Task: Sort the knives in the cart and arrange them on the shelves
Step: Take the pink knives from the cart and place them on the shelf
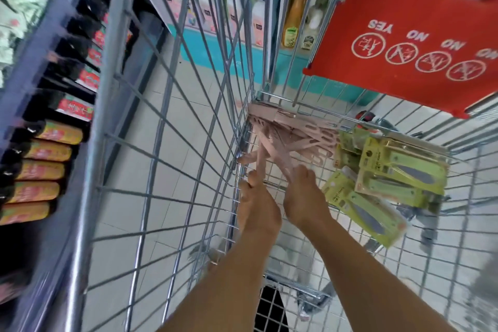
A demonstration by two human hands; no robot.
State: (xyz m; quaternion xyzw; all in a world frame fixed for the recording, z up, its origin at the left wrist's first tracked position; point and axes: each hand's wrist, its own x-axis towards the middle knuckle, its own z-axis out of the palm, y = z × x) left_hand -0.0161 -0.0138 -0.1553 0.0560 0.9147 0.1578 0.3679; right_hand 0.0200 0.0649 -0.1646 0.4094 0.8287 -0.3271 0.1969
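Cart [172, 121]: a wire shopping cart seen from above, both of the person's forearms reaching down into its basket; everything below is placed against it.
Pink knives [293, 132]: a loose heap of pale pink pieces in the far left corner of the cart floor, lying across one another; blur hides how many there are.
Green knife packs [401, 172]: yellow-green carded packs, each showing a grey blade, piled on the cart floor to the right of the pink heap; one more pack [363, 210] lies nearer the person, tilted.
Left hand [258, 207]: low against the cart's left wall, its grip curled round one long pink piece [260, 162] that stands up out of the fist toward the heap.
Right hand [304, 197]: just beside the left hand, toward the cart's middle; its grip pinches another pink piece [283, 162] at the near edge of the heap, fingertips hidden behind the back of the hand.
Red flap [404, 27]: the cart's child-seat panel, at its far right, printed with YES and NO above round pictograms.
Shelves [54, 127]: outside the cart's left wall, rows of dark bottles with yellow and red labels, blurred.
Far shelf [215, 16]: beyond the cart's front, white and pink bottles above a teal base.
Floor [188, 105]: pale tiles seen through the cart's wires.
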